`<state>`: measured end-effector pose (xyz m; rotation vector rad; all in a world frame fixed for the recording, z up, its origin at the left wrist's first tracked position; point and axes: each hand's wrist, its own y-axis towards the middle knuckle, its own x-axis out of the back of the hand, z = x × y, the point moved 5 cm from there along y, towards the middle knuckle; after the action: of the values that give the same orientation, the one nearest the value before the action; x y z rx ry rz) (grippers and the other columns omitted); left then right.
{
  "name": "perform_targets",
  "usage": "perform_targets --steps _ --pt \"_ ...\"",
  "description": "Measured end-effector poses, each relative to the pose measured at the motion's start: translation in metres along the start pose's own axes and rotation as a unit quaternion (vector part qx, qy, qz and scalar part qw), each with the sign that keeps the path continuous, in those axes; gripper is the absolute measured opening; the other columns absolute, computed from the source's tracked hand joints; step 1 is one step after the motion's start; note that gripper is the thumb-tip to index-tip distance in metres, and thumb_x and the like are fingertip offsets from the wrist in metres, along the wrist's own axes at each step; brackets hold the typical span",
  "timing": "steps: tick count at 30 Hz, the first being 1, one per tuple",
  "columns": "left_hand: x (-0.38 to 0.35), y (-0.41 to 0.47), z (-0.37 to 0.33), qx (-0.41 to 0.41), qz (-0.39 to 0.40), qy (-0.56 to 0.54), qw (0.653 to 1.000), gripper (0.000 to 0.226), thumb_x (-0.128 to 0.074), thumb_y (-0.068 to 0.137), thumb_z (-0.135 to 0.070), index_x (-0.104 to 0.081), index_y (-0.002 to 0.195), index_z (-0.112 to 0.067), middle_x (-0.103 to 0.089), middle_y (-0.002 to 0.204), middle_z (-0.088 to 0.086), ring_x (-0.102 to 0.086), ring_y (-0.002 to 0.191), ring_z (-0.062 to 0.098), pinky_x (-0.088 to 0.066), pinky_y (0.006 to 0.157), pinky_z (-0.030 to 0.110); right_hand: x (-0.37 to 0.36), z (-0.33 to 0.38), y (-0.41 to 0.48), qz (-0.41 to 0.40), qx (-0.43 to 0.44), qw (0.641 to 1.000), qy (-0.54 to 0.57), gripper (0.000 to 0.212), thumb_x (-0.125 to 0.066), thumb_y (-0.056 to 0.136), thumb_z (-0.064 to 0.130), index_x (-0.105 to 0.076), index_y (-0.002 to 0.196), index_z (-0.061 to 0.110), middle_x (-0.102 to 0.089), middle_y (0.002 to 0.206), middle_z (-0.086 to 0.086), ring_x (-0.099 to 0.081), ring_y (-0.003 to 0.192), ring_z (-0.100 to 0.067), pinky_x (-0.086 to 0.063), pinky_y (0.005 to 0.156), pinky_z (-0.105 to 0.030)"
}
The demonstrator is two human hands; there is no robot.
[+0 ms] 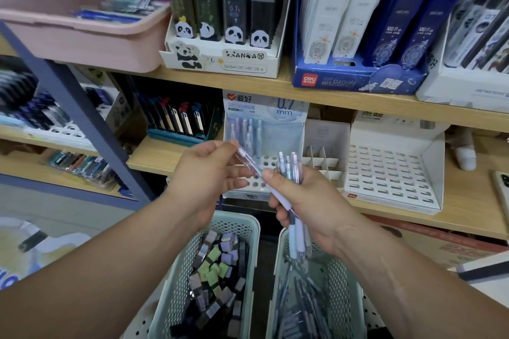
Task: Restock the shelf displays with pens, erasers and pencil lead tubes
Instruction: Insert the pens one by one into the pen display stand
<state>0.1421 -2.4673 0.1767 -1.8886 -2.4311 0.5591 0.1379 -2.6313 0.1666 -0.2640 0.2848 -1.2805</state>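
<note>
Pen (249, 166) in left grip (209, 176), touching right grip (308, 201)

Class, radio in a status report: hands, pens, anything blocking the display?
Left hand pinching one clear lilac pen. Right hand gripping bundle of matching pens. White holed pen display behind, part filled; no obstruction seen.

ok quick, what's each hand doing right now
left hand: closed, pinching one clear pen near its upper end
right hand: closed, grip round a bunch of pens
</note>
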Motion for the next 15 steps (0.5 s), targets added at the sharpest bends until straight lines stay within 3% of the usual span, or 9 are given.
perform_targets --steps 8,12,15 --pt "0.017 0.008 -0.01 -0.048 0.029 0.02 0.998 0.02 -0.061 0.097 -0.009 -0.064 0.109 0.006 -0.066 0.09 0.021 -0.068 0.069 0.019 -0.056 0.061 0.026 -0.019 -0.003 0.007 -0.015 -0.026 0.999 0.012 0.037 -0.072 0.087 0.046 -0.06 0.097 0.012 -0.065 0.063 -0.005 -0.055 0.049 -0.018 -0.046 0.05 -0.03" --pt "0.013 0.009 -0.018 -0.076 0.045 0.042 0.995 0.01 -0.062 0.096 -0.006 -0.068 0.097 0.001 -0.066 0.078 0.012 -0.064 0.065 0.017 -0.057 0.06 0.027 -0.02 -0.004 0.008 -0.019 -0.036 0.999 0.019 0.038 -0.07 0.088 0.048 -0.061 0.1 0.013 -0.065 0.063 -0.005 -0.056 0.05 -0.018 -0.048 0.051 -0.03" --pt "0.019 0.015 -0.029 -0.091 0.016 0.036 0.995 0.008 -0.062 0.095 -0.004 -0.069 0.091 -0.003 -0.069 0.071 0.009 -0.066 0.063 0.018 -0.057 0.059 0.026 -0.01 -0.006 0.009 -0.057 -0.049 0.996 0.039 0.032 -0.068 0.091 0.045 -0.062 0.102 0.016 -0.064 0.063 -0.005 -0.054 0.048 -0.017 -0.046 0.049 -0.028"
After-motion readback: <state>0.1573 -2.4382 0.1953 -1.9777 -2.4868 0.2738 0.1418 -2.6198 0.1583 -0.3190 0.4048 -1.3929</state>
